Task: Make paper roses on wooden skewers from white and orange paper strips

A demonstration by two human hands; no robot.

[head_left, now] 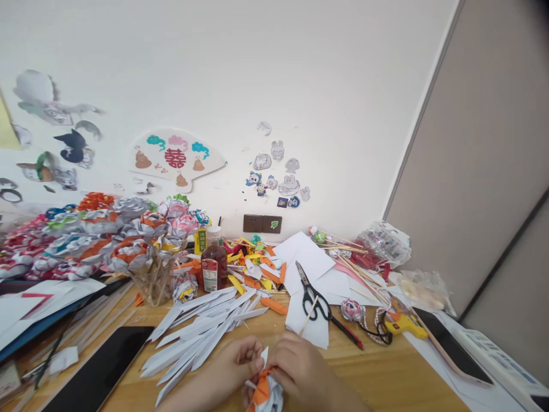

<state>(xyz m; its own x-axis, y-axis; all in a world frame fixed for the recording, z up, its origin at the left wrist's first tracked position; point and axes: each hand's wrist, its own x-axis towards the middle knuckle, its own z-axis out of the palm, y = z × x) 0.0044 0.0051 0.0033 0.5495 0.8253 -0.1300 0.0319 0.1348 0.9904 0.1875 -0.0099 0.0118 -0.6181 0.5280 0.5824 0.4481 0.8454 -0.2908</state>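
Close to the table's front edge, my left hand [243, 360] and my right hand [302, 366] meet around a paper flower [268, 395] of orange and white folded paper. My left fingers pinch a white paper piece at its upper edge. My right fingers curl closed on the flower's other side. A thin wooden stick [309, 316] points up and away from between the right fingers. Folded white paper strips [206, 326] fan out just beyond my left hand. Black-handled scissors [315, 297] lie on white sheets past my right hand. The flower's underside is hidden.
Many finished paper flowers [128, 252] crowd the left side. A labelled bottle [213, 260] stands behind the strips, beside orange and yellow folded pieces [257, 266]. A phone [100, 372] lies front left. A yellow glue gun [405, 323], another phone [454, 346] and wooden sticks [358, 269] are at right.
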